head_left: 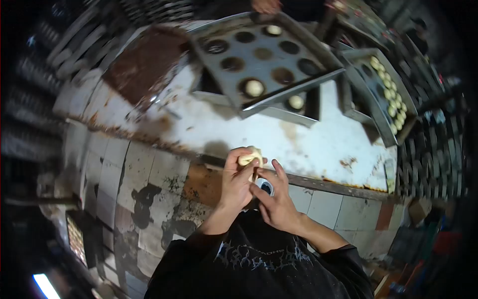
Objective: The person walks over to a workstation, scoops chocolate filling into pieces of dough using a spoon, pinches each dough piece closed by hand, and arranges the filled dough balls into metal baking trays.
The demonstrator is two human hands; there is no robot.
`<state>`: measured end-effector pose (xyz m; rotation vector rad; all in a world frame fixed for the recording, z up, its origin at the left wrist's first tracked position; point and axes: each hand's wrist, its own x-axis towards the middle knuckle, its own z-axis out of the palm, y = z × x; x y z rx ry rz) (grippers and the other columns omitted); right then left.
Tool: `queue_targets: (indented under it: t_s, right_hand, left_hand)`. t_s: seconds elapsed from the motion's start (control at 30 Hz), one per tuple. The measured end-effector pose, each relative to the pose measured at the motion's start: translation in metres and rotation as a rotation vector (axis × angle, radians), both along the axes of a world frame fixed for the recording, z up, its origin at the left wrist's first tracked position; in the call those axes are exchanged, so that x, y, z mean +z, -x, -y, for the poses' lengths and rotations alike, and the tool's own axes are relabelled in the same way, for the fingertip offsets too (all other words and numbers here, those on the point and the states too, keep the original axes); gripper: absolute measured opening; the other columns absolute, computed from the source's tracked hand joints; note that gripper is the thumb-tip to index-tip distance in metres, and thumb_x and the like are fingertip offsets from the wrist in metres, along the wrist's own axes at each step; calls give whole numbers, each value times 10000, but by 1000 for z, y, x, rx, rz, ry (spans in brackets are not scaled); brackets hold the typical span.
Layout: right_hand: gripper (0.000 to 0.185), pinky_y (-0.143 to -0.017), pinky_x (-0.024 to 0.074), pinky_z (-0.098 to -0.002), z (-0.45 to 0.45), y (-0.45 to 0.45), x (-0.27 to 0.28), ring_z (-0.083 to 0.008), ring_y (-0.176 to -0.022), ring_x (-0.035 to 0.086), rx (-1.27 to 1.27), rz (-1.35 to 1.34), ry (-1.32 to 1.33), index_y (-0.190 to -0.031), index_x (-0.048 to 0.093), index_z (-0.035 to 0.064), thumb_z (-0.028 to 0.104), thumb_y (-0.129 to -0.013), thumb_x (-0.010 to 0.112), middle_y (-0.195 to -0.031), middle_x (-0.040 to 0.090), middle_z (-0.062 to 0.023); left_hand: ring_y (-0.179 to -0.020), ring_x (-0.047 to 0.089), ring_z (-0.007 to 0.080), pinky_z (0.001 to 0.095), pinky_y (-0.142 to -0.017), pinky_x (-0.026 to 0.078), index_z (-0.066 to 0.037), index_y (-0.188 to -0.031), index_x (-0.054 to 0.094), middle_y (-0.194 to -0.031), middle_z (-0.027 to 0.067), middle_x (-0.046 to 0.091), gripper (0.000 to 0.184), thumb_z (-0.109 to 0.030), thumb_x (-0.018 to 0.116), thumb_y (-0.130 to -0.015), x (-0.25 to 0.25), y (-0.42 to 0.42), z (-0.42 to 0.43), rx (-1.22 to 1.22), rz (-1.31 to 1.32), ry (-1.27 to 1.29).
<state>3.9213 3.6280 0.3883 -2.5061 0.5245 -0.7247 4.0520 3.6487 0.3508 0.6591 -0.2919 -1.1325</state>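
My left hand [236,183] is closed around a pale piece of dough [255,155], which is folded or twisted at the top. A thinner part of the dough hangs between my hands. My right hand [278,200] meets it from the right, thumb and fingertip closing near that lower part while another finger points up. The exact contact is partly hidden by the fingers. Both hands are held in front of the table's near edge, above my dark shirt [269,259].
A dark metal tray [234,94] with round hollows and a few dough balls lies on another tray on the white table [328,144]. At right, a tray [366,94] holds several dough balls [391,92]. A brown sheet [144,65] lies left. Another person's hand [267,6] is at the far side.
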Motion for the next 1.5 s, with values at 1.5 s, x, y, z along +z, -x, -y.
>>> queue_targets:
  t_s: [1.5]
  right_hand:
    - [234,-749,462,-421,314,-91,20,-352,-930,565,-457,-428,-100,-905,556,5,210,-801,599,-859,609,-180]
  left_hand:
    - [-759,616,172,273,-674,474,2,-911,651,-855,85,636,105,-64,583,-865,7,-113,32,-518,1084,256]
